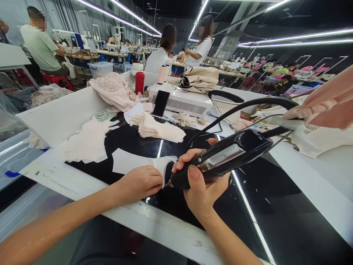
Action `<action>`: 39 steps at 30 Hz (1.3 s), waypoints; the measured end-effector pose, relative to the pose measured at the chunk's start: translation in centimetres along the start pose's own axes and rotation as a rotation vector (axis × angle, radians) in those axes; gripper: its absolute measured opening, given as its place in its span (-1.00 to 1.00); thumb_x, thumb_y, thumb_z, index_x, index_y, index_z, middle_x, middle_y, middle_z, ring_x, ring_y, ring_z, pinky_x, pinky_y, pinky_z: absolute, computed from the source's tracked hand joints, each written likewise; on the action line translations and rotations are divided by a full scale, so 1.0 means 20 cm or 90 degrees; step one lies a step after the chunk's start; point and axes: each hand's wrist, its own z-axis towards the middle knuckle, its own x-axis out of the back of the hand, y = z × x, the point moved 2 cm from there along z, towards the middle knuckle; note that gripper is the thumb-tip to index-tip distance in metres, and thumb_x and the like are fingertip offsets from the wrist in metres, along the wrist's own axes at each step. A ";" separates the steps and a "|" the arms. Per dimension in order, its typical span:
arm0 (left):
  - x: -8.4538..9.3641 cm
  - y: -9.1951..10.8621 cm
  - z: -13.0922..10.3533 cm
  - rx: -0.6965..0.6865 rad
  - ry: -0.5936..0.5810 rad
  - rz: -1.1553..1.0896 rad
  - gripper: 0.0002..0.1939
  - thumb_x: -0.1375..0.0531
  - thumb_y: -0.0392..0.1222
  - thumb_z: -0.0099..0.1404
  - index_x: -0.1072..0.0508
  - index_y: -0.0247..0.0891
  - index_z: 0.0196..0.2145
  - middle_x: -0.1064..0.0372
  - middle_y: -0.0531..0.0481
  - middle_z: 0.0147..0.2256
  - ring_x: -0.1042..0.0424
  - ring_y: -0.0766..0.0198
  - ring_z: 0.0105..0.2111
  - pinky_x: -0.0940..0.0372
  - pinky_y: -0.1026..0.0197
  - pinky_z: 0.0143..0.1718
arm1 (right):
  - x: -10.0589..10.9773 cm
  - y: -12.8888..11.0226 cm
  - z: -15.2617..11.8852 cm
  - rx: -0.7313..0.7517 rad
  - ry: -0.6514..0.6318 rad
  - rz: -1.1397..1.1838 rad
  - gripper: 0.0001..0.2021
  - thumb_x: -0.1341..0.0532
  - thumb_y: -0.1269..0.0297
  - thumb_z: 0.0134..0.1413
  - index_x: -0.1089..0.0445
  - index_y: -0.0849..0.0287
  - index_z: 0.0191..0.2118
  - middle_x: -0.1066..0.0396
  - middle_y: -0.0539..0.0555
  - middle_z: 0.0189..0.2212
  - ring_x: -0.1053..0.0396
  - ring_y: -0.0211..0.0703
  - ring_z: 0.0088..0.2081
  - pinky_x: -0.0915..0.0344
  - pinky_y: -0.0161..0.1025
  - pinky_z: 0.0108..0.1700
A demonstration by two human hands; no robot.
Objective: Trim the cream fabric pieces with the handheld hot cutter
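My right hand point(204, 187) is wrapped around a black corded hand tool point(182, 178) with a silver lever along its side. Its narrow tip points left, close to the edge of a white curved cut piece point(132, 162), which may be fabric or paper. My left hand point(145, 182) is closed, its fingertips pinching the near right end of that piece beside the tip. What the tip touches is too small to tell. The white piece lies on a black glossy board point(242, 198), and the tool's thick cable point(248, 104) arches up and to the right.
A stack of beige cut pieces point(157, 127), a phone point(161, 103) and a red bottle point(139, 82) stand beyond the board. Pale fabric point(88, 141) lies left. Another person's hand point(325, 106) reaches in from the right near the cable. Several people sit or stand behind.
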 end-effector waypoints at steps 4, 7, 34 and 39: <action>0.01 0.00 0.00 0.023 0.001 -0.023 -0.77 -0.10 -0.23 0.56 -0.54 -0.26 -0.19 -0.53 -0.08 -0.18 -0.51 0.20 -0.15 -0.40 0.19 -0.04 | 0.00 0.00 0.00 0.003 -0.004 -0.010 -0.52 -0.37 0.18 0.21 -0.22 -0.07 0.16 -0.42 -0.09 -0.33 -0.42 -0.28 -0.51 -0.47 -0.27 -0.49; 0.03 0.00 0.01 0.049 0.013 -0.022 -0.77 -0.09 -0.24 0.57 -0.55 -0.27 -0.17 -0.53 -0.08 -0.16 -0.51 0.20 -0.15 -0.40 0.19 -0.05 | 0.00 0.00 0.00 -0.003 -0.003 -0.006 -0.51 -0.37 0.20 0.20 -0.21 -0.06 0.17 -0.41 -0.09 -0.34 -0.42 -0.28 -0.51 -0.47 -0.27 -0.49; 0.05 -0.03 -0.03 -0.108 -0.008 0.083 -0.82 -0.11 -0.41 0.51 -0.49 -0.31 -0.05 -0.56 -0.11 -0.14 -0.54 0.14 -0.08 -0.41 0.13 0.00 | 0.00 0.01 0.00 -0.001 0.002 0.061 -0.51 -0.42 0.26 0.17 -0.29 -0.04 0.16 -0.45 -0.08 -0.33 -0.43 -0.28 -0.49 -0.46 -0.28 -0.48; 0.05 -0.04 -0.04 -0.135 0.003 0.093 -0.82 -0.10 -0.32 0.56 -0.51 -0.30 -0.06 -0.56 -0.13 -0.15 -0.55 0.16 -0.08 -0.43 0.14 0.03 | 0.00 0.01 0.00 -0.006 0.002 0.061 -0.51 -0.43 0.26 0.17 -0.29 -0.04 0.16 -0.45 -0.08 -0.33 -0.44 -0.28 -0.49 -0.47 -0.29 -0.47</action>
